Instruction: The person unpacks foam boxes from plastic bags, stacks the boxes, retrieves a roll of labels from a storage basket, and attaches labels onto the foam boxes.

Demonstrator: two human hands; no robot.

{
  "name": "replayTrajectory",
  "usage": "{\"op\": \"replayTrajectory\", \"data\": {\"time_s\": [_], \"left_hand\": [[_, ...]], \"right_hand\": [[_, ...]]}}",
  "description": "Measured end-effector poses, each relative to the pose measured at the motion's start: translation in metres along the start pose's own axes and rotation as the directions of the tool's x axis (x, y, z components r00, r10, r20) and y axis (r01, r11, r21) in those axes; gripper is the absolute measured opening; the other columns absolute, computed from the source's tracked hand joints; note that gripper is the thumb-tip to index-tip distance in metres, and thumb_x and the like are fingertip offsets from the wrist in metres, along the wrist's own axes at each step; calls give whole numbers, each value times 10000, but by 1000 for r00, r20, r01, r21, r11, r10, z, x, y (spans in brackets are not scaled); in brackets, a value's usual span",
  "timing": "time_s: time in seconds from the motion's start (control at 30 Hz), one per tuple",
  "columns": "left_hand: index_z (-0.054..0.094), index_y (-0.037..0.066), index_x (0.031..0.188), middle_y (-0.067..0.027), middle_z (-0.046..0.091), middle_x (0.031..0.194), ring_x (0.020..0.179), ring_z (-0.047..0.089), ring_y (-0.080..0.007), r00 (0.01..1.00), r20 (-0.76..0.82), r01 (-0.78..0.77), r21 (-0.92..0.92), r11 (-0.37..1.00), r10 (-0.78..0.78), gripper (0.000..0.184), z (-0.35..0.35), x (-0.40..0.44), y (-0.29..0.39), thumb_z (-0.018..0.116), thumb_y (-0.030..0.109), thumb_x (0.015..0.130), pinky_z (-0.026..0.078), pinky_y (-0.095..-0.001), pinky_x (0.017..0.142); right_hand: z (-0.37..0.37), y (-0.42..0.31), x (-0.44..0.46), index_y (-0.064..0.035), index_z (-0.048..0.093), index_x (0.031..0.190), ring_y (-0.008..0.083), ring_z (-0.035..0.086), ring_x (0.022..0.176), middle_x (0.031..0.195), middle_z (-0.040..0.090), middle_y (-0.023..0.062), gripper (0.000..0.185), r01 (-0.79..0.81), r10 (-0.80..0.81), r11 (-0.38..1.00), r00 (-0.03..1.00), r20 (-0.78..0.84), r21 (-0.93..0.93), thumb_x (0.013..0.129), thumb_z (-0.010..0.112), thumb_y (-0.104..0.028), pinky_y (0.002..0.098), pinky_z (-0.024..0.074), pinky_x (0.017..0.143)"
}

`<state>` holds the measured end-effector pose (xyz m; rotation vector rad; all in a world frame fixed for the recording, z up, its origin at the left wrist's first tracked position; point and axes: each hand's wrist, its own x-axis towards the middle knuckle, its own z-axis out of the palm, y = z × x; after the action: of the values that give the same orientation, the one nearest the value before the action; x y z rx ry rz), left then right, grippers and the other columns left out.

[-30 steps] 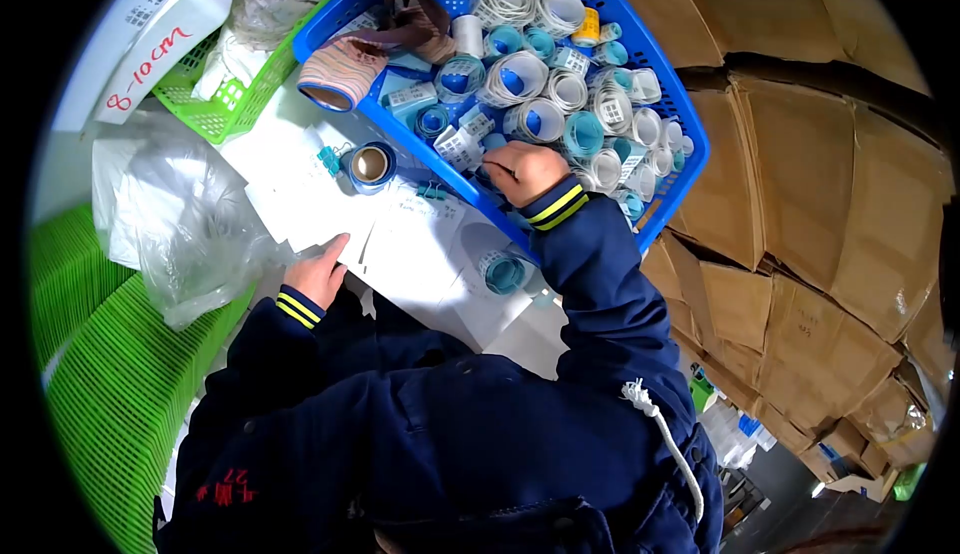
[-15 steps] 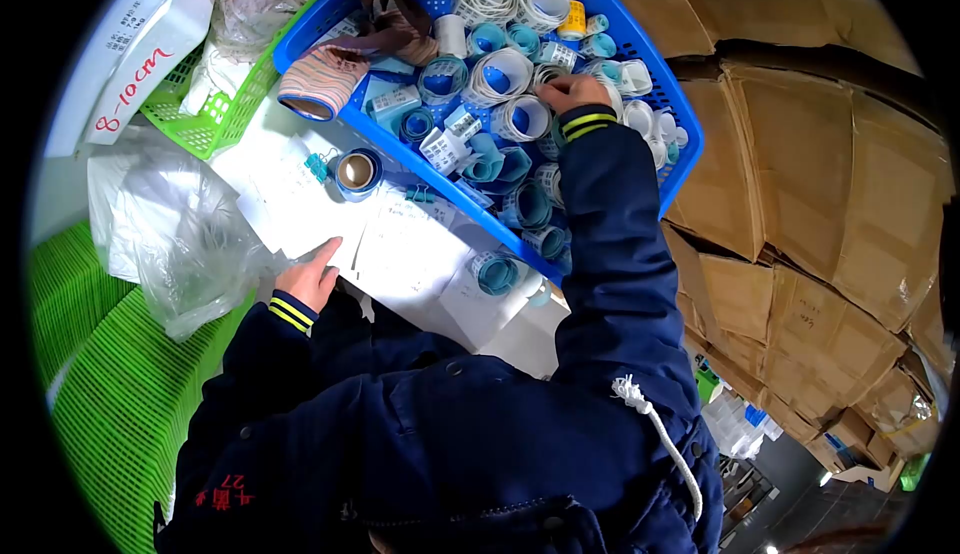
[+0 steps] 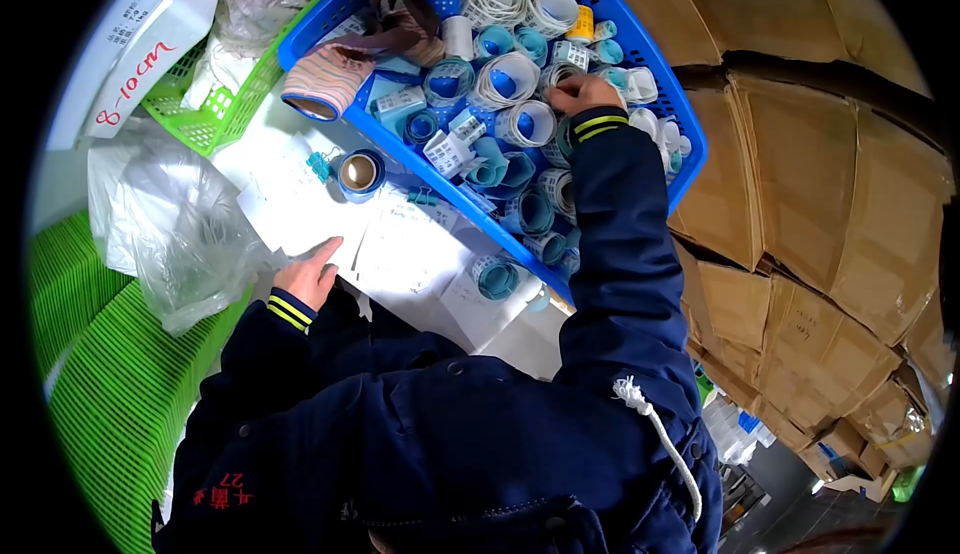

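Observation:
My right hand (image 3: 588, 95) reaches into a blue plastic basket (image 3: 398, 144) full of rolled labels. Its fingers are curled at a white label roll (image 3: 557, 76), pressed together at its near edge; the fingertips are partly hidden. Around it stand white and pale blue rolls, such as a large white roll (image 3: 505, 80). My left hand (image 3: 308, 279) rests at the near edge of some white paper sheets (image 3: 310, 216), index finger stretched out, holding nothing. Handwriting shows on the sheet (image 3: 400, 246) to its right.
A dark blue tape roll (image 3: 360, 174) and a teal binder clip (image 3: 319, 165) lie on the papers. Striped gloves (image 3: 325, 82) hang over the basket's left rim. Left are a clear plastic bag (image 3: 190, 239) and a green basket (image 3: 205, 129). Cardboard boxes (image 3: 800, 164) line the right.
The view has shifted slightly. My right hand has moved a little to the right among the rolls, with its fingers more curled. My left hand stays where it was on the papers.

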<state>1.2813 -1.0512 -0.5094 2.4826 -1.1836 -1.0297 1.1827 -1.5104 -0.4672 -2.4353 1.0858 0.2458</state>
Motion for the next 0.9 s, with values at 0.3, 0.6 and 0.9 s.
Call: {"op": "replayTrajectory", "data": {"time_s": [0.3, 0.6, 0.9], "left_hand": [[434, 284, 1265, -195, 601, 693, 637, 576, -379, 999, -25, -22, -16, 1000, 22, 456, 1, 0, -1, 530, 257, 820, 462, -460, 582], [442, 251, 1260, -194, 609, 743, 675, 576, -378, 999, 32, 16, -11, 1000, -16, 444, -5, 0, 4, 525, 264, 823, 462, -459, 601], [603, 29, 1054, -122, 596, 897, 612, 538, -188, 824, -477, -497, -346, 796, 307, 331, -101, -1, 64, 626, 2, 724, 449, -271, 576]], "right_hand": [[9, 23, 11, -80, 680, 858, 272, 616, 803, 878, 639, 133, 241, 94, -94, 996, 984, -152, -6, 717, 640, -272, 332, 479, 738], [-8, 24, 0, -107, 678, 832, 300, 600, 761, 841, 616, 129, 207, 180, -159, 982, 950, -270, 56, 713, 623, -267, 359, 479, 723], [-68, -91, -74, 20, 619, 829, 81, 451, 631, 706, 496, 17, 94, 538, -675, 656, 732, 93, 530, 777, 623, -58, 231, 355, 570]]}}
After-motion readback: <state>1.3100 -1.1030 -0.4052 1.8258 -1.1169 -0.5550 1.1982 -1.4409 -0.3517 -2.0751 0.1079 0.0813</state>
